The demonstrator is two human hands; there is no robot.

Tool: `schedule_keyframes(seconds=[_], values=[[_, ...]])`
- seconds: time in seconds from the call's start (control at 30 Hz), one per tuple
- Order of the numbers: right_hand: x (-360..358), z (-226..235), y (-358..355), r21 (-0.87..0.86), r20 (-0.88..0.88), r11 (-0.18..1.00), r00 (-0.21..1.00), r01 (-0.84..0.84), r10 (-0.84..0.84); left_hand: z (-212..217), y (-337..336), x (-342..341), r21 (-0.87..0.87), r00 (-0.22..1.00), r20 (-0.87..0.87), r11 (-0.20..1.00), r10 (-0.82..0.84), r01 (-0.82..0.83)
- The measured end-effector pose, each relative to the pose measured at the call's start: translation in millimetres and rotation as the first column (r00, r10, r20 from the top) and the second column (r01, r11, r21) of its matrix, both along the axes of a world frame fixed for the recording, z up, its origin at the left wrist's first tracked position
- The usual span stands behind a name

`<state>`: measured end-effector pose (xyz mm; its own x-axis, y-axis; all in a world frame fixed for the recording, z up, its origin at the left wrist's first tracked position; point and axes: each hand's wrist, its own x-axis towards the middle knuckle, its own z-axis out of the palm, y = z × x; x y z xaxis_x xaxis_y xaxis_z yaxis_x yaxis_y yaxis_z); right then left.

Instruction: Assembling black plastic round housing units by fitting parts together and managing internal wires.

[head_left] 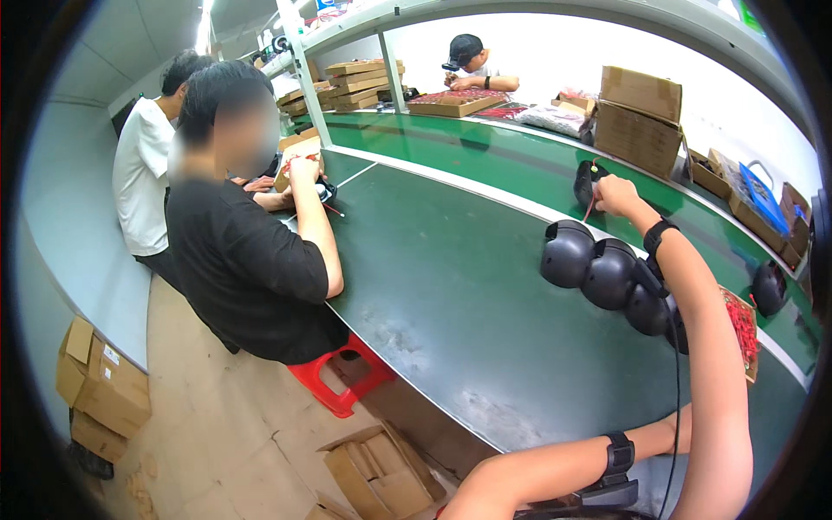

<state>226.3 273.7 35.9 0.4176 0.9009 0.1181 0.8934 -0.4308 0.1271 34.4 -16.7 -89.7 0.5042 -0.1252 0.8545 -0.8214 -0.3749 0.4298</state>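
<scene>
My right hand (616, 196) reaches out over the green conveyor belt, its fingers closed on the edge of a black rounded housing (586, 180). A thin red wire hangs from that housing beside my fingers. Nearer to me, a row of several glossy black domed housings (609, 274) sits on the dark green table, partly behind my right forearm. My left hand (681, 428) lies low over the table; the right forearm covers its fingers, so what it holds cannot be seen. Both wrists wear black straps.
A box of red wired parts (742, 334) lies right of my forearm. Another black housing (768, 288) rests on the belt (520, 160). Cardboard boxes (639, 121) line the far side. At left, a co-worker in black (247, 234) works at the table; others are beyond. A metal shelf frame crosses overhead.
</scene>
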Motion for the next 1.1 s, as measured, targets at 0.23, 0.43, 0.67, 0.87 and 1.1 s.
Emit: schedule_keyframes(seconds=[0.23,0.43,0.67,0.87,1.1], values=[[15.8,45.0,-37.4,0.494,-0.532,0.868,0.806,0.048,0.259,-0.1,-17.1,17.5,-0.071,0.997,0.015,0.994,-0.08,0.081],[-62.8,107.0,-159.8,0.727,-0.631,0.675,0.509,0.125,0.585,36.0,2.6,-5.7,0.254,0.981,-0.18,0.967,0.07,-0.022],[-160.9,107.7,-328.3,0.769,-0.478,0.639,0.674,0.011,0.563,23.4,9.3,7.5,-0.083,0.949,-0.308,0.992,0.069,-0.099],[-197.4,59.4,-448.0,0.722,-0.44,0.686,0.826,0.091,0.352,38.4,28.1,4.2,-0.949,0.346,-0.315,0.291,-0.884,-0.118],[-192.1,5.8,-484.2,0.748,-0.511,0.636,0.777,0.192,0.367,64.5,61.7,-6.1,-0.928,-0.18,-0.249,0.288,-0.952,-0.239]])
